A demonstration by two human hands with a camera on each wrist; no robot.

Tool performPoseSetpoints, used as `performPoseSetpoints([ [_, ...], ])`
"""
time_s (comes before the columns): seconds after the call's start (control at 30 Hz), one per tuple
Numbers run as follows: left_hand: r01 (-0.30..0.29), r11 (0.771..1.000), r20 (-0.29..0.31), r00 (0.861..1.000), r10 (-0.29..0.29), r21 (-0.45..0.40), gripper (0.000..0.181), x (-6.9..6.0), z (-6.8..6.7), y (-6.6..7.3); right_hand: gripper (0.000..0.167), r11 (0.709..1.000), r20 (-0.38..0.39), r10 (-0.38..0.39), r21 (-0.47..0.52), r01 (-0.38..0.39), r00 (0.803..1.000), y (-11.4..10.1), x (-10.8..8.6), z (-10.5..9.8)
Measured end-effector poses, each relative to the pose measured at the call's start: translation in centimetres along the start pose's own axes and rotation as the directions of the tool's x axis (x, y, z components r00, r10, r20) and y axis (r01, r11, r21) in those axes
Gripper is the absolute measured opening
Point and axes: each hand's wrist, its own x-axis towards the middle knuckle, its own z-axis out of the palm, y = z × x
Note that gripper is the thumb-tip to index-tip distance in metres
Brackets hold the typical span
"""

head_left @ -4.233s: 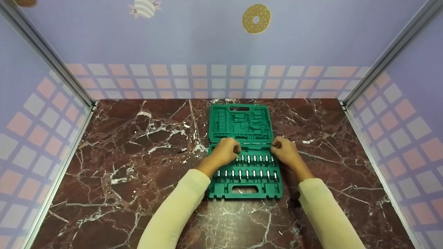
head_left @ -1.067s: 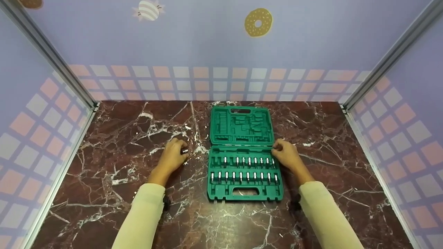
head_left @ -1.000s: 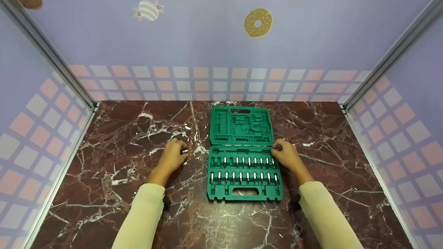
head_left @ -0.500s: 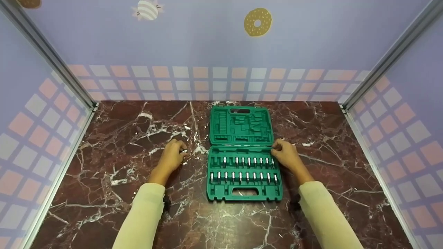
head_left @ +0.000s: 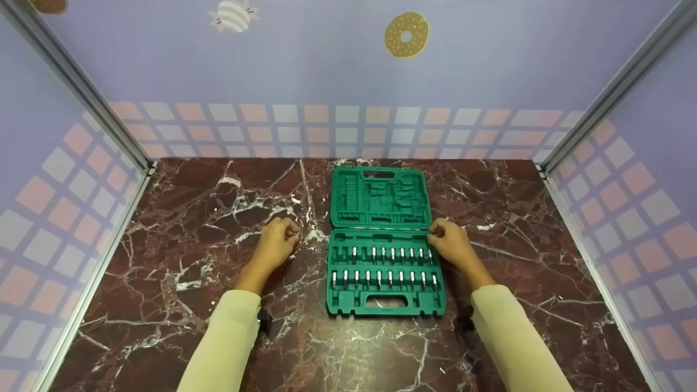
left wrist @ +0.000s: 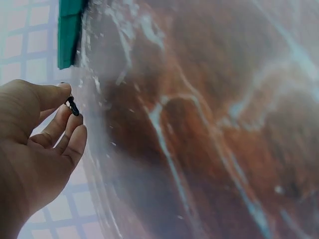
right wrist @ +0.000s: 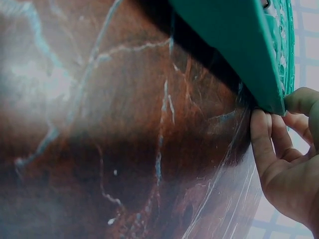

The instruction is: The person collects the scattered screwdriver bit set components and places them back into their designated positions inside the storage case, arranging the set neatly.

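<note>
A green plastic tool case (head_left: 386, 299) lies open and flat on the table, its lid half (head_left: 381, 198) to the back. Two rows of silver bit sockets (head_left: 379, 280) stand in its near half, and the left end of the upper row has bare slots. Left of the case, my left hand (head_left: 276, 241) pinches one small bit socket (left wrist: 73, 105) between thumb and fingers. Only its dark tip shows in the left wrist view; the head view hides it. My right hand (head_left: 451, 239) grips the case's right edge near the hinge, thumb above and fingers against the side.
The table (head_left: 179, 239) is dark red marble with white veins. A lilac wall (head_left: 305, 71) with pink and white squares closes off the back, and similar panels stand at both sides.
From above the upper row, my left hand has moved left off the case with a bit socket. Over the last half second it has turned slightly, hiding the silver part. The right hand stays put.
</note>
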Motion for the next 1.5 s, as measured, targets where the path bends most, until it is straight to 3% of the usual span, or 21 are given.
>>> performPoseSetpoints([
  [0.4, -0.082, 0.995, -0.021, 0.996, 0.081, -0.062, 0.012, -0.1, 0.6, 2.6, 0.005, 1.000, -0.021, -0.025, -0.003, 0.025, 0.999, 0.2, 0.0, 0.1],
  [0.73, -0.105, 0.984, -0.015, 0.994, 0.104, -0.144, 0.011, -0.1, 1.1, 5.0, 0.007, 1.000, -0.004, -0.012, -0.013, 0.012, 1.000, 0.1, 0.1, 0.1],
  [1.3, -0.010, 0.968, 0.160, 0.986, 0.052, -0.250, 0.014, -0.2, 2.4, 8.8, 0.007, 0.999, -0.018, -0.032, -0.010, 0.032, 0.999, 0.2, 0.0, 0.1],
  [1.5, -0.022, 0.958, 0.206, 0.975, 0.084, -0.285, 0.016, -0.2, 3.2, 9.5, 0.008, 1.000, -0.014, -0.017, -0.004, 0.017, 1.000, 0.0, 0.0, 0.0],
])
